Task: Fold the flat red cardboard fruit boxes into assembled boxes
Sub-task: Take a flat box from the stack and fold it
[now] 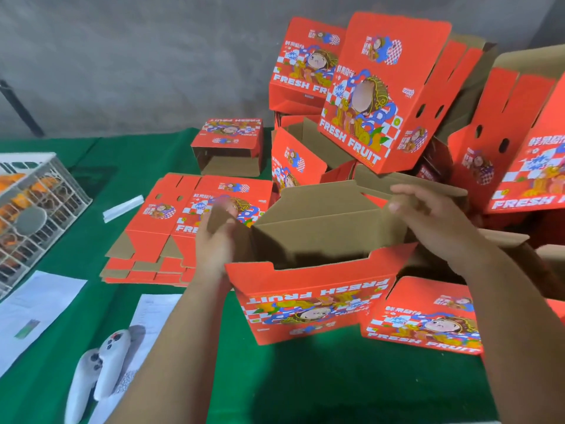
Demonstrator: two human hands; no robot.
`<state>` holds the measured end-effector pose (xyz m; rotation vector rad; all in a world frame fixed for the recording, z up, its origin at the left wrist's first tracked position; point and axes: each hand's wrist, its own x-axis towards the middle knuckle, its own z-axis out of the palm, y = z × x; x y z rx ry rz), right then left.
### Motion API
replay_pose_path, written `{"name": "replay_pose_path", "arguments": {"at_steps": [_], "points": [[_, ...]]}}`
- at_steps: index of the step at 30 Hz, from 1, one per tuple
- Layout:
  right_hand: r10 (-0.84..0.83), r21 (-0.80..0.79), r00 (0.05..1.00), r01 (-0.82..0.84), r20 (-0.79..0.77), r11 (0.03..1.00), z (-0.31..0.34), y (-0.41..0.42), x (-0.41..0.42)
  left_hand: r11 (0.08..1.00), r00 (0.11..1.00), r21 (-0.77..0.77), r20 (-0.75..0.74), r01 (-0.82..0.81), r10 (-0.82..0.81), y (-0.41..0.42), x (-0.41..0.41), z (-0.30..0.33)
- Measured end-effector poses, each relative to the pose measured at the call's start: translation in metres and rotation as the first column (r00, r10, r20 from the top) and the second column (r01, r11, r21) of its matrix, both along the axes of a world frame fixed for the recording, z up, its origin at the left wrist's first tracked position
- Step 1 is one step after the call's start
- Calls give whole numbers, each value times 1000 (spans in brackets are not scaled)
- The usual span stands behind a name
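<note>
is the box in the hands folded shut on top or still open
Open. The box shows its bare brown inside from above, and both hands, left and right, hold its upright end flaps.

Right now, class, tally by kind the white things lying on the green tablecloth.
White plastic lattice crate: 1
White handheld controllers: 2
White paper sheets: 2
White narrow strip: 1
Total: 6

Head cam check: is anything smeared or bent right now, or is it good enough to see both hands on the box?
Head view: left hand is motion-blurred at the box's side flap; right hand only slightly soft on the far flap; wide-angle bending tilts the stacked boxes; lighting even, no glare.
</note>
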<state>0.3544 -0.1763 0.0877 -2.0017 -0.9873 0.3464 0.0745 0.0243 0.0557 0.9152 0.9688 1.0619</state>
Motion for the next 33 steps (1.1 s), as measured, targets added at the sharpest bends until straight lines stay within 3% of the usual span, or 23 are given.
{"name": "replay_pose_path", "arguments": {"at_steps": [2,5,6,8,11,14,17,19,24,26,28,30,32,33], "points": [[59,8,994,-58,-97,998,-4,5,-7,1000,999,28,40,10,-11,3,7,-1],[193,258,950,-128,-245,958,-17,8,-7,999,1000,44,8,-18,18,12,11,-5],[250,271,945,-190,-209,944,-26,5,-10,998,999,46,-2,-34,34,16,9,-7],[313,153,942,-293,-124,944,-40,-5,-22,999,998,22,-27,-49,50,24,5,-15],[157,-67,982,-151,103,986,-55,-10,-29,996,996,-5,-6,-89,89,29,2,-22],[20,-180,991,3,130,984,-53,4,-27,998,992,-5,112,-65,65,22,5,-26],[-21,-272,971,88,237,958,-53,10,-26,996,992,74,125,-45,35,20,7,-25],[-35,-274,960,114,278,955,-57,12,-28,989,991,148,131,-32,12,19,6,-24],[-114,-265,982,151,151,952,-60,19,-32,933,997,354,27,62,-77,6,-8,-36],[-189,-231,935,263,300,937,-58,22,-37,903,999,427,-24,54,-48,0,-12,-38],[-233,-67,818,312,525,948,-49,25,-55,863,996,503,-83,49,-8,0,-13,-32],[-23,21,773,13,634,1000,-43,32,-81,805,980,582,-198,115,2,3,-12,-25],[331,-141,720,-313,610,939,-46,40,-112,725,932,652,-360,222,38,4,-10,-18],[431,-241,686,-360,586,901,-51,43,-124,682,908,686,-412,255,75,2,-8,-16]]}}
